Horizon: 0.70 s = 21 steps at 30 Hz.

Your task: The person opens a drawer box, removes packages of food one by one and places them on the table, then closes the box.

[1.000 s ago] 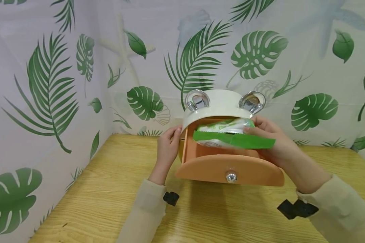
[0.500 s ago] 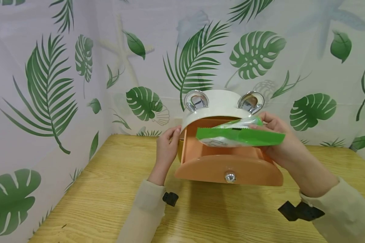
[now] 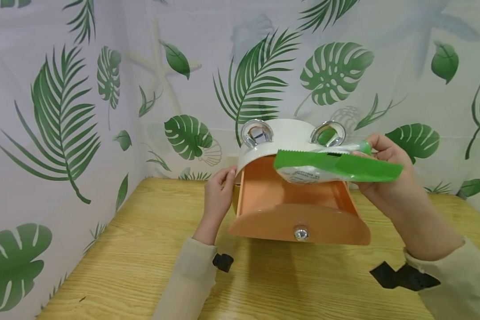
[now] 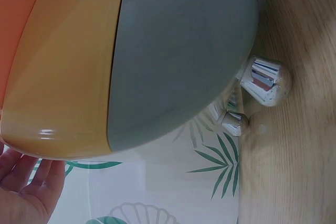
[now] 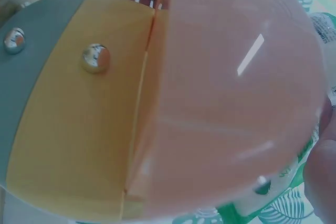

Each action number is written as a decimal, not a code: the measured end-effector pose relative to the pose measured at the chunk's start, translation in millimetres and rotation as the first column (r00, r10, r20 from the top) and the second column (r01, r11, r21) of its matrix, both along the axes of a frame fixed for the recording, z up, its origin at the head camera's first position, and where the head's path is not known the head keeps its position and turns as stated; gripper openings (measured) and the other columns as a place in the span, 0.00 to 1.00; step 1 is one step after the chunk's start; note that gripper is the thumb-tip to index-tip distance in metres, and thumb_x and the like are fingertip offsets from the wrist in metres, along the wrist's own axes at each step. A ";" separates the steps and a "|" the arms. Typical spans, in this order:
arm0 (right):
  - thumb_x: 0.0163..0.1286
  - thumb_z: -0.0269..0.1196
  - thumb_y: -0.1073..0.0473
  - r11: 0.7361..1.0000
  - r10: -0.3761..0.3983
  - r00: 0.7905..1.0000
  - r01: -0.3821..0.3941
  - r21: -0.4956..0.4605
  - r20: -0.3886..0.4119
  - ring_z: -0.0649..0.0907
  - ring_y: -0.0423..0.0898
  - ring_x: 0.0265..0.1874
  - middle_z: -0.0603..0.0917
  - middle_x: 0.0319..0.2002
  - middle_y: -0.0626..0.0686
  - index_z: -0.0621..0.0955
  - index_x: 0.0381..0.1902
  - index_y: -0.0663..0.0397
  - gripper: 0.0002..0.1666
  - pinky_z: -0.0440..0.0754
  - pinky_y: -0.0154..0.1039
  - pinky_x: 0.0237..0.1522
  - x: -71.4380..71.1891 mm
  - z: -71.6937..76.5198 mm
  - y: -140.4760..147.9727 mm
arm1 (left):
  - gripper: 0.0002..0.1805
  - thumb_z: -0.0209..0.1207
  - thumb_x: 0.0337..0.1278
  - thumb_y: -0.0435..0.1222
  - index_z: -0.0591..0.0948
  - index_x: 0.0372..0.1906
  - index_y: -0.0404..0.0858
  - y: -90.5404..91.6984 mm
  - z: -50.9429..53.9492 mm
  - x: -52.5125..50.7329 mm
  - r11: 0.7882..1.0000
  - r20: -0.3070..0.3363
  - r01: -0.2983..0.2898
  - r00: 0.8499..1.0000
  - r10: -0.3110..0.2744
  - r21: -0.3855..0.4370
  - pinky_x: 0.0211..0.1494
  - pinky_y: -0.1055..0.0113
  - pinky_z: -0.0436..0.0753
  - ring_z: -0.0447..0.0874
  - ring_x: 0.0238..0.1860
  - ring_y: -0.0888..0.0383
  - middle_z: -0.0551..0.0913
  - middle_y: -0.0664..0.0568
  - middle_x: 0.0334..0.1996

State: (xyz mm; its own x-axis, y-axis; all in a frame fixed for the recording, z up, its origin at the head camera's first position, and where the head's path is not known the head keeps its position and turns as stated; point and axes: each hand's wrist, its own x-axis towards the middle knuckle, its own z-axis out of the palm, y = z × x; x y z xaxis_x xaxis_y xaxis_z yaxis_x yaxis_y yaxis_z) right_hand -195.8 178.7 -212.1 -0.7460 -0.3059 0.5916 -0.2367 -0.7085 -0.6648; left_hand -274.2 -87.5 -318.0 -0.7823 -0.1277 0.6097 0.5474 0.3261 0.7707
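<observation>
A small rounded cabinet with a white top point(image 3: 290, 133) and two chrome ear-like rings stands on the table. Its orange top drawer point(image 3: 300, 224), with a round chrome knob, is pulled out, and nothing shows in the visible part of its inside. My right hand point(image 3: 400, 200) pinches a green and white plastic packet point(image 3: 338, 166) at its right end, above the drawer's right side and partly in front of the white top. My left hand point(image 3: 219, 191) rests against the cabinet's left side; the left wrist view shows its fingers point(image 4: 50, 182) fairly straight at the cabinet's edge.
Below the orange drawer are a closed yellow drawer point(image 5: 79, 114) and a grey-green lower drawer point(image 5: 26, 72), both with chrome knobs. Chrome feet point(image 4: 266, 81) carry the cabinet on the wooden table point(image 3: 152, 249). A leaf-patterned cloth point(image 3: 176, 89) hangs behind and at the left.
My right hand has lifted the packet up out of the orange drawer and moved it to the right. My left hand has stayed at the cabinet's side.
</observation>
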 end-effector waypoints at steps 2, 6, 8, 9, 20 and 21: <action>0.66 0.34 0.79 0.998 0.042 0.999 -0.042 -0.036 -0.013 0.77 0.48 0.22 0.76 0.25 0.60 0.66 0.31 0.70 0.12 0.77 0.34 0.26 0.6 1.6 4.3 | 0.14 0.50 0.61 0.35 0.80 0.44 0.30 0.3 -0.3 -0.1 1.000 0.004 -0.002 1.000 0.002 0.001 0.46 0.59 0.75 0.78 0.44 0.50 0.81 0.42 0.40; 0.68 0.30 0.76 0.991 0.098 0.994 -0.101 -0.085 -0.038 0.79 0.51 0.27 0.76 0.29 0.63 0.67 0.32 0.72 0.16 0.79 0.37 0.31 2.3 5.2 13.0 | 0.14 0.50 0.60 0.35 0.80 0.44 0.30 0.5 -0.6 0.2 1.000 0.002 -0.006 1.000 0.006 0.001 0.46 0.59 0.76 0.78 0.44 0.50 0.81 0.42 0.40; 0.69 0.29 0.75 0.986 0.112 0.993 -0.116 -0.119 -0.042 0.80 0.52 0.28 0.76 0.30 0.64 0.68 0.32 0.74 0.18 0.79 0.39 0.33 3.6 6.7 17.5 | 0.14 0.50 0.60 0.35 0.80 0.44 0.30 0.5 -0.7 0.3 1.000 -0.004 -0.007 1.000 0.007 0.000 0.45 0.59 0.76 0.78 0.44 0.50 0.81 0.42 0.40; 0.69 0.29 0.74 0.983 0.112 0.993 -0.117 -0.142 -0.041 0.80 0.53 0.29 0.76 0.30 0.64 0.68 0.32 0.74 0.18 0.79 0.39 0.33 4.4 7.3 19.8 | 0.14 0.50 0.60 0.35 0.80 0.44 0.30 0.5 -0.7 0.4 1.000 -0.007 -0.008 1.000 0.008 -0.002 0.45 0.59 0.76 0.78 0.44 0.50 0.81 0.42 0.40; 0.69 0.30 0.75 0.982 -0.023 0.993 0.002 -0.188 -0.112 0.79 0.55 0.32 0.74 0.32 0.64 0.67 0.32 0.78 0.17 0.79 0.38 0.34 17.7 7.3 56.5 | 0.14 0.49 0.61 0.35 0.80 0.44 0.30 0.9 -0.9 0.6 1.000 -0.012 -0.005 1.000 0.005 0.002 0.45 0.59 0.76 0.78 0.44 0.50 0.81 0.41 0.40; 0.69 0.29 0.74 0.981 -0.029 0.992 0.006 -0.194 -0.121 0.79 0.55 0.32 0.74 0.32 0.65 0.67 0.32 0.78 0.18 0.79 0.38 0.33 18.7 7.0 60.0 | 0.14 0.49 0.61 0.35 0.79 0.44 0.30 1.0 -1.1 0.6 1.000 -0.014 -0.005 1.000 0.005 0.001 0.45 0.59 0.76 0.78 0.44 0.50 0.81 0.41 0.40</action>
